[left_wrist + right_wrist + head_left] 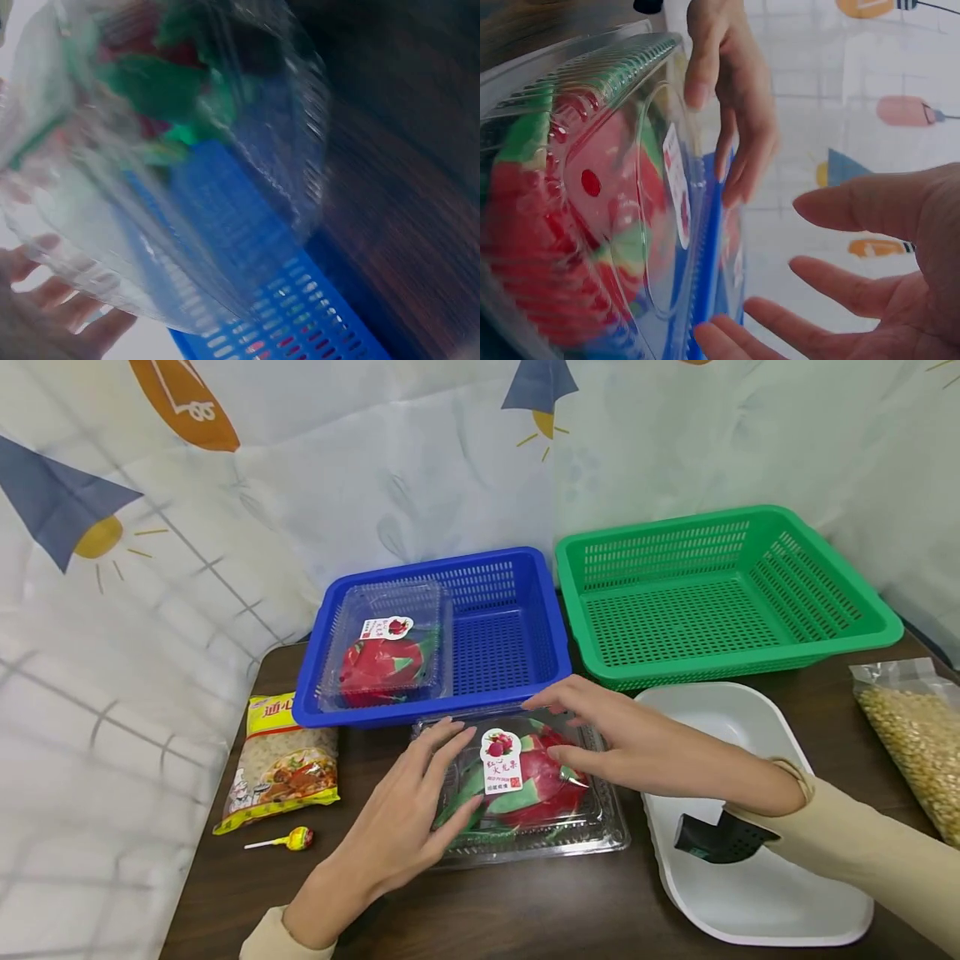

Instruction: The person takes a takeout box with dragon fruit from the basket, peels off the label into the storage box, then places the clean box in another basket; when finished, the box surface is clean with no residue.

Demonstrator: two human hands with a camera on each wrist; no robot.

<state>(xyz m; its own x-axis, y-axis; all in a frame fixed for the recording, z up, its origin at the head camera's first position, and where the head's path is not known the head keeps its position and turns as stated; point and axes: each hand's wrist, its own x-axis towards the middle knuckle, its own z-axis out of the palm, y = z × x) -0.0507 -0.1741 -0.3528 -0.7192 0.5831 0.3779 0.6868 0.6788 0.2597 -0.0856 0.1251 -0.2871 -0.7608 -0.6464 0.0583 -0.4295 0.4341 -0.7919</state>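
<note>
A clear plastic box of dragon fruit (536,777), with a white label on its lid, lies on the table in front of the blue basket (487,693). My left hand (401,810) is at the box's left side, fingers spread and slightly bent; whether they touch the lid I cannot tell. Over the right side of the lid hovers my right hand (615,739), its fingers loosely spread and holding nothing. In the right wrist view the right hand (885,277) is apart from the box. A second box of dragon fruit (386,652) sits in the left half of the basket.
A green basket (675,656) stands at the back right. Before it is a white tray (750,902), partly under my right forearm. At the left lie a pasta bag (285,760) and a lollipop (298,838); a bag of kernels (911,727) lies far right.
</note>
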